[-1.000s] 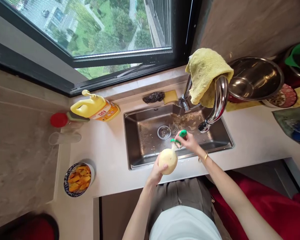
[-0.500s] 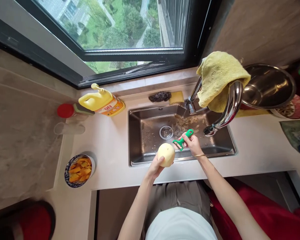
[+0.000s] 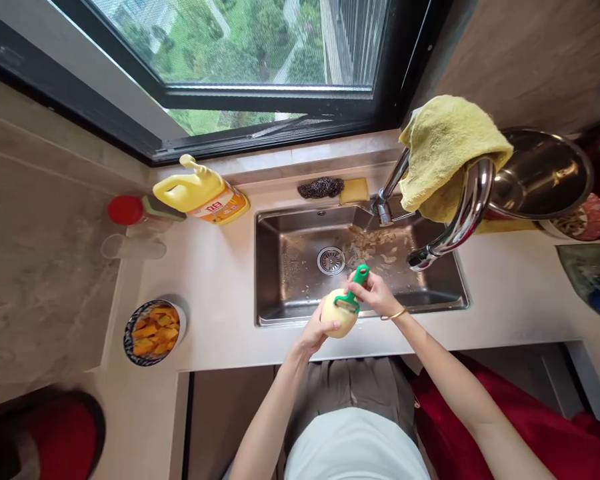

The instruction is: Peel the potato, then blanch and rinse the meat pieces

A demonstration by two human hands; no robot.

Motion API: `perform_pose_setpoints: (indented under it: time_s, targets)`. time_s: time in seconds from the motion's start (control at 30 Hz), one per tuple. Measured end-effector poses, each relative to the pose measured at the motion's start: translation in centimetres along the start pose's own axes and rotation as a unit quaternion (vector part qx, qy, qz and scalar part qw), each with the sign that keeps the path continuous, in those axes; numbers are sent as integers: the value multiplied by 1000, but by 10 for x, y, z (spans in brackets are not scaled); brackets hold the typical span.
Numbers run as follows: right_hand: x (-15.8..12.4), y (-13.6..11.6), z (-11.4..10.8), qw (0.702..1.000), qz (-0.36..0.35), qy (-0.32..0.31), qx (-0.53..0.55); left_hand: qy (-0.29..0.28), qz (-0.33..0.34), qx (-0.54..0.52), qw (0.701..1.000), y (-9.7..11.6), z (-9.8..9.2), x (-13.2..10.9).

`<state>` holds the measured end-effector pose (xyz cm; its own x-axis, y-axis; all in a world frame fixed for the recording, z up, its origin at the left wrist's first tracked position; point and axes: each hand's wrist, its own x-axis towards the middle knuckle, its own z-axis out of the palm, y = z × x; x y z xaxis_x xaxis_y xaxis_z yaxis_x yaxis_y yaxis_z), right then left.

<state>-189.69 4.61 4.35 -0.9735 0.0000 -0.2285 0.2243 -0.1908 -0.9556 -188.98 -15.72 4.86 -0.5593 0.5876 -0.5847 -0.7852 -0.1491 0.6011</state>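
Note:
My left hand (image 3: pixel 314 331) grips a round, pale yellow peeled fruit (image 3: pixel 336 319) from below, over the front rim of the steel sink (image 3: pixel 285 267). My right hand (image 3: pixel 377 295) is closed round the handle of a green peeler (image 3: pixel 354 290), whose blade end lies on top of the fruit. A gold bangle circles my right wrist. Pale peelings (image 3: pixel 375 243) lie in the basin near the drain (image 3: pixel 331 260).
A yellow cloth (image 3: pixel 447 153) hangs over the curved tap (image 3: pixel 460 213). A yellow jug (image 3: pixel 200 195), a red-capped bottle (image 3: pixel 130 211), a scourer (image 3: pixel 321 188) and sponge (image 3: pixel 354 191) line the back. A bowl of orange chunks (image 3: pixel 153 331) stands left; a steel bowl (image 3: pixel 540 175) right.
My right hand has brought the peeler from beside the fruit down onto its top. The left hand keeps holding the fruit, shifted slightly right.

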Motion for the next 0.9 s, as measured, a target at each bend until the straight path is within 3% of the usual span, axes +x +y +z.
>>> perform_pose_setpoints:
  time_s: [0.13,0.2,0.27,0.33,0.43,0.57,0.63,0.77,0.9]
  targets:
    - [20,19,-44,969,-6,216,-116,-11,-21,-12,1000,-4,-2,-7]
    - [21,19,-52,966,-10,233,-109,-9,-23,-30,999,-4,-2,-7]
    - [15,10,-44,982,-16,181,-47,4,-21,-40,999,-2,-1,-4]
    - [6,-4,-24,995,-3,91,28,6,-16,-36,999,3,2,-2]
    - [-6,-19,7,995,34,-43,88,-22,-14,-20,999,9,6,1]
    - [-7,-15,21,992,44,-87,82,-9,-7,-18,1000,9,7,0]
    - [0,-2,8,997,29,-45,46,8,-8,-22,1000,5,4,-3]
    - [20,34,-40,983,1,175,-59,22,-22,-39,999,0,-3,-8]
    - [27,55,-77,963,7,217,-161,24,-42,-98,994,3,-8,-5]
